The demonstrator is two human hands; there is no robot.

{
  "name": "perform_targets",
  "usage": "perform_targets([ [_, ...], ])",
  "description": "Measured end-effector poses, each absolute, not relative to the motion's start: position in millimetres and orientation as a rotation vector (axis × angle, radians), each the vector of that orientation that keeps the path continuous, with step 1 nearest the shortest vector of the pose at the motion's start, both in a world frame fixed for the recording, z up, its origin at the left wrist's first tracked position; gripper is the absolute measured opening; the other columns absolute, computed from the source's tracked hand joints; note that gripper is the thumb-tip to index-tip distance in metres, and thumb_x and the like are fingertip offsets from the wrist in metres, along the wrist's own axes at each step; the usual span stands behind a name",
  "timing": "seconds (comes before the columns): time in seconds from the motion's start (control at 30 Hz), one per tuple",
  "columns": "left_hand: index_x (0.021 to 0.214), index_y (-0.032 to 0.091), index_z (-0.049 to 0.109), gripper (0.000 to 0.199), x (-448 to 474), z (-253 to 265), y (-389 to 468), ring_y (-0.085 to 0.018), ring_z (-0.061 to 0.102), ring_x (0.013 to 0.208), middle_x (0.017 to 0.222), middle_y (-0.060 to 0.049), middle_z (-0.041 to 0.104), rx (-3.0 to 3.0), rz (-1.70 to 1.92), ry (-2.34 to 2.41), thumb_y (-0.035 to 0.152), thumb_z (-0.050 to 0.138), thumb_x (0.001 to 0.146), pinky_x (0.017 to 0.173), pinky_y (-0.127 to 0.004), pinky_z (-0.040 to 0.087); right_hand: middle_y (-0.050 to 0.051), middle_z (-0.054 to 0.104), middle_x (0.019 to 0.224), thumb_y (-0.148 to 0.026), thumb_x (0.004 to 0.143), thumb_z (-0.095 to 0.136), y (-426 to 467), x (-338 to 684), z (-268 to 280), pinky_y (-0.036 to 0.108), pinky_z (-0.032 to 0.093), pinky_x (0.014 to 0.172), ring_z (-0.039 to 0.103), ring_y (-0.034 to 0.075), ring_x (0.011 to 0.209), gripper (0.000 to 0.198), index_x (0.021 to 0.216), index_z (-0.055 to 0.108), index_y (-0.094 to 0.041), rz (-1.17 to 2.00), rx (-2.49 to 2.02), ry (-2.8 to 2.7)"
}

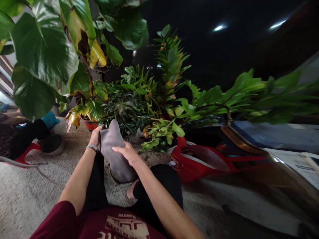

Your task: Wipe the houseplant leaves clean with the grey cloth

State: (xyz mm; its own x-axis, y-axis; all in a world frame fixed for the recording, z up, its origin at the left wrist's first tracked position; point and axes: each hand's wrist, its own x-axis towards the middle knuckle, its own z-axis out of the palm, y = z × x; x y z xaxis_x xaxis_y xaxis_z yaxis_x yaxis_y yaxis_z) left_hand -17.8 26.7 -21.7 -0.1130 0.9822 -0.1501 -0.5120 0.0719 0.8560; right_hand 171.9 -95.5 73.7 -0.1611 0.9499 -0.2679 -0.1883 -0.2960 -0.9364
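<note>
A grey cloth [113,149] with a dark edge hangs between my hands, in front of the green plants [124,109]. My left hand [95,136] grips its left edge; a bracelet is on that wrist. From the right, my right hand [126,152] holds the cloth, thumb lying across its front and the other fingers partly hidden. The cloth's lower end hangs down between my knees, close to the floor. Just behind my left hand stands a red pot [89,123] with a leafy plant.
Large broad leaves [45,53], some yellow and brown, overhang the upper left. A red bag [199,162] stands to the right, beside blurred items. At left, another person [23,132] sits near a round dark bowl [52,144]. A cable [32,166] crosses the rough floor [22,192].
</note>
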Motion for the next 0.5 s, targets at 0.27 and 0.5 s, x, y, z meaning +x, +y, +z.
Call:
perform_targets([
  [0.27,0.085,0.015,0.068,0.026,-12.3,-22.0,32.7,-0.014,0.063,0.065,0.073,-0.001,0.068,0.546,1.438,0.859,0.025,0.084,0.066,0.078,-0.035,0.054,0.002,0.077,0.075,-0.031,0.054,0.085,-64.6,238.9,147.9,0.036,0.06,0.072,0.073,0.024,0.072,0.035,0.085,0.073,-0.019,1.228,-0.883,-0.67],
  [0.5,0.075,0.017,0.06,0.035,-8.3,-21.4,31.4,-0.015,0.066,0.071,0.068,0.002,0.064,0.627,1.399,0.83,0.031,0.09,0.06,0.08,-0.036,0.055,0.003,0.07,0.053,-0.033,0.06,0.08,-76.2,208.9,82.2,0.039,0.063,0.064,0.074,0.027,0.065,0.017,0.068,0.069,-0.023,1.689,-1.064,-0.256],
])
